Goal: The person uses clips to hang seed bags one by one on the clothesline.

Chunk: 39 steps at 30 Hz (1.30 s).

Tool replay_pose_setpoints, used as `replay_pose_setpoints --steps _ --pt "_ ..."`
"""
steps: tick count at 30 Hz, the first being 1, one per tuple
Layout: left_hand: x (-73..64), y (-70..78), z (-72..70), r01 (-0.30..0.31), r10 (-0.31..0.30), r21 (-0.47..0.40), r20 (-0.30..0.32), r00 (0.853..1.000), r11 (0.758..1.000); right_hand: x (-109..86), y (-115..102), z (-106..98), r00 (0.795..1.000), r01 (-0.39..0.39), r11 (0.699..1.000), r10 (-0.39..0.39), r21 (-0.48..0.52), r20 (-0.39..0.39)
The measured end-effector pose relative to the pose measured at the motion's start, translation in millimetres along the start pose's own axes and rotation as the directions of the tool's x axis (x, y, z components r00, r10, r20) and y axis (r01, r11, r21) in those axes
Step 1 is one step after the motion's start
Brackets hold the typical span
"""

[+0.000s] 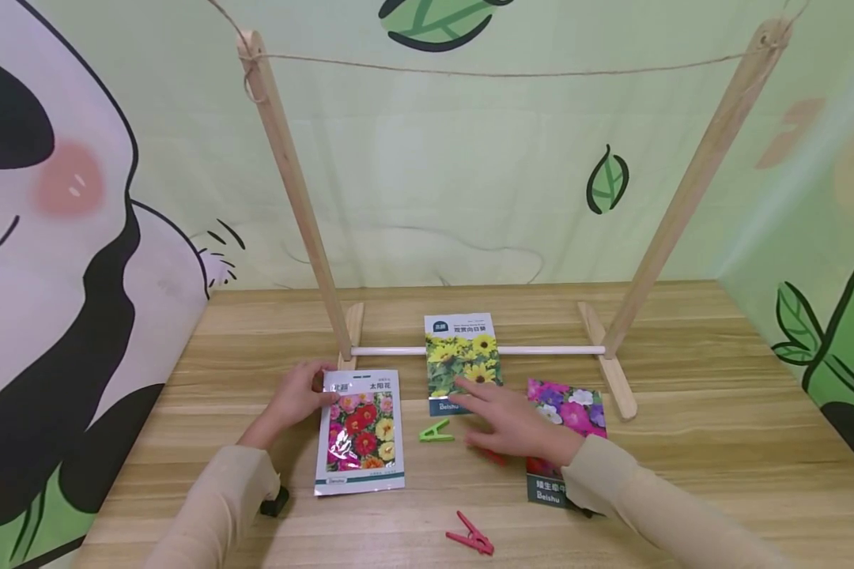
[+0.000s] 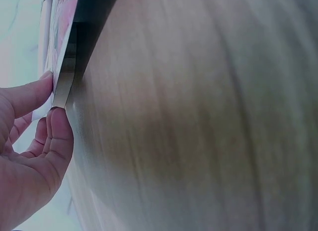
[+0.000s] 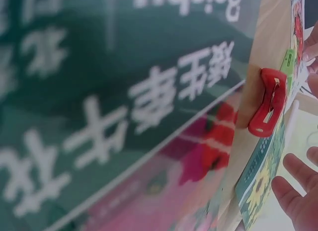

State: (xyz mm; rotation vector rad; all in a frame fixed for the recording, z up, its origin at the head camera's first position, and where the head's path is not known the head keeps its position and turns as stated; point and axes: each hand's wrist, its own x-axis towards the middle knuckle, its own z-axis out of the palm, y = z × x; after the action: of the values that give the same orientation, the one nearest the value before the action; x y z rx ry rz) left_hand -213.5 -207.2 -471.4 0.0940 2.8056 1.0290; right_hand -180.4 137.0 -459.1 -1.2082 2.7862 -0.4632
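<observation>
My left hand (image 1: 293,401) pinches the left edge of a seed packet (image 1: 360,476) with red, pink and yellow flowers. In the left wrist view, thumb and fingertips (image 2: 60,122) meet at that packet's edge, close to the wood. My right hand (image 1: 515,423) is spread, fingers extended, over the lower part of a sunflower seed packet (image 1: 450,348). Whether it touches that packet I cannot tell. Under my right forearm lies a seed packet with purple and pink flowers (image 1: 576,411), partly hidden by the sleeve. A red clothespin (image 3: 268,103) lies beneath my right hand.
Between the packets lies a green clothespin (image 1: 436,431); another red clothespin (image 1: 473,536) is nearer me. A wooden frame (image 1: 292,174) stands behind, with twine (image 1: 498,75) strung across its tops and a white rod (image 1: 548,350) low between its posts. The sunflower packet lies over the rod.
</observation>
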Motion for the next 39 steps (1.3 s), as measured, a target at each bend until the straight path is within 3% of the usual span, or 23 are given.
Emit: replay_pose_setpoints --steps 8,20,33,39 --pt "-0.9 -0.4 -0.8 -0.060 0.060 0.009 -0.008 0.998 0.998 4.6 -3 5 0.998 0.055 0.998 -0.056 -0.027 -0.014" --pt "-1.7 -0.4 -0.2 -0.052 0.052 0.004 -0.003 0.999 0.999 11.3 -9 9 0.998 0.060 0.996 -0.060 -0.061 -0.010" --pt "-4.3 -0.8 -0.4 -0.075 0.075 0.004 -0.014 0.997 0.997 17.0 -11 13 0.990 0.126 0.986 -0.131 -0.106 -0.043" --pt "-4.7 -0.4 -0.5 -0.093 0.094 0.007 -0.021 0.995 0.996 18.8 -12 15 0.991 0.119 0.988 -0.124 -0.101 -0.041"
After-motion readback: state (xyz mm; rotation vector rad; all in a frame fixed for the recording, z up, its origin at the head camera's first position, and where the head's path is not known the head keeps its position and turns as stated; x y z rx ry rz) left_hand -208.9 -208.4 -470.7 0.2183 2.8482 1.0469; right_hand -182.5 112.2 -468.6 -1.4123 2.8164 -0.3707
